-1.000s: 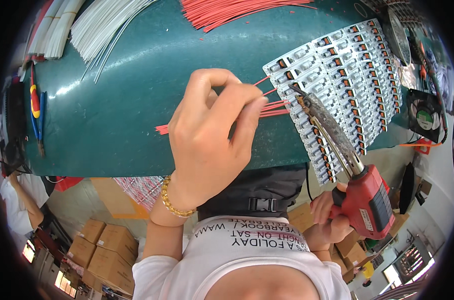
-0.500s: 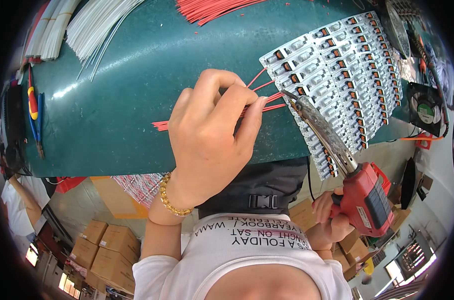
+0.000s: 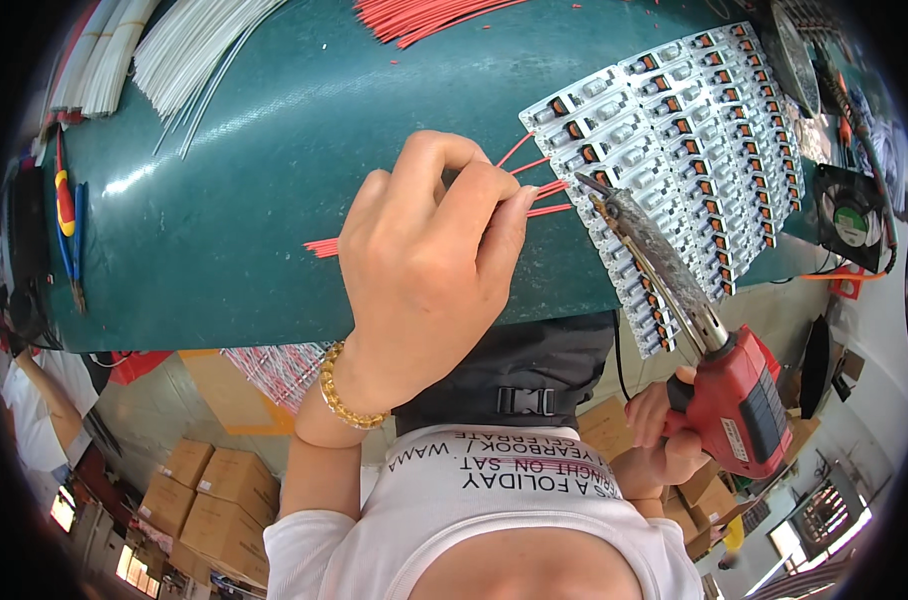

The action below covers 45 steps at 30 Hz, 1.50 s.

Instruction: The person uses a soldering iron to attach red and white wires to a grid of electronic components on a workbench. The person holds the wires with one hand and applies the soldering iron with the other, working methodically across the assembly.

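Observation:
Several thin red wires [image 3: 322, 246] are pinched between the thumb and fingers of my left hand [image 3: 429, 255]. Their right ends fan out toward the left edge of a panel of small circuit boards [image 3: 664, 145], which carry rows of orange-and-black parts. My right hand [image 3: 664, 430] is wrapped round the grip of a red soldering gun [image 3: 739, 410]. The gun's dark, narrow tip lies over the panel's left edge, close to the wire ends; whether it touches the board I cannot tell. My left palm hides the middle of the wires.
A red wire bundle [image 3: 424, 15] and white wire bundles [image 3: 199, 50] lie at the table's far side. Pliers [image 3: 78, 240] and a red-yellow screwdriver [image 3: 65, 205] are at the left. A black fan [image 3: 852, 220] stands at the right. Cardboard boxes [image 3: 224, 500] are stacked behind, near another person's arm [image 3: 49, 390].
The soldering gun has shifted slightly to the right, and its tip has moved a little up and right from the wire ends. My left hand has barely moved, still pinching the wires.

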### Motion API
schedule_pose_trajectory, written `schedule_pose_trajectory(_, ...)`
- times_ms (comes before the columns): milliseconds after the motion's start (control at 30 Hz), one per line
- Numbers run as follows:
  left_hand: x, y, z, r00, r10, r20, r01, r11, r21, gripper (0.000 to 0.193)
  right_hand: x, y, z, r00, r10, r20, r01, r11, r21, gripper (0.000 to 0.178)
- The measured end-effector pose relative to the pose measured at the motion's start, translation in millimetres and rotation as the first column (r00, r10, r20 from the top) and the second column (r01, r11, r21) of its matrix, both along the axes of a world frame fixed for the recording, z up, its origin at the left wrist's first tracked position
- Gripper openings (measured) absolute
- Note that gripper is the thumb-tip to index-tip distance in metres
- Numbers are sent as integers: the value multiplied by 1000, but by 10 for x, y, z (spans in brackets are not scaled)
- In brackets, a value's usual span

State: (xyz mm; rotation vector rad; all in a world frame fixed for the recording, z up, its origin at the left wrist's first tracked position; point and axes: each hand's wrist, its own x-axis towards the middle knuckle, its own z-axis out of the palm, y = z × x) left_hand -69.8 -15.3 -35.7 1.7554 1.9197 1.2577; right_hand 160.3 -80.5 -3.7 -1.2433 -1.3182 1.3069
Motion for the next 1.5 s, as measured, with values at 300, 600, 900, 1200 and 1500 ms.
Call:
schedule_pose_trajectory(300, -9, 3, 24, 998, -57, 19, 57, 998, -9, 9, -24, 10, -29, 998, -25, -52, 25, 1000, 4, 68)
schedule_pose_trajectory(600, 25, 30, -96, 997, -10, -74, 17, 995, 95, 12, 194, -150, -207, 990, -130, -45, 127, 989, -74, 64)
schedule_pose_trajectory(900, 13, -5, 12, 999, -22, -41, 21, 1000, -12, 9, 71, -84, -128, 995, -89, -39, 90, 995, 34, 70)
schedule_pose_trajectory(1200, 18, -4, 76, 997, -57, 48, 57, 998, 5, 7, 38, -33, -21, 997, -33, 75, 20, 985, 171, 71)
schedule_pose_trajectory(1500, 83, -60, 20, 997, -76, -1, 76, 997, 11, 7, 91, -126, -30, 994, -108, -6, 109, 993, 47, 75)
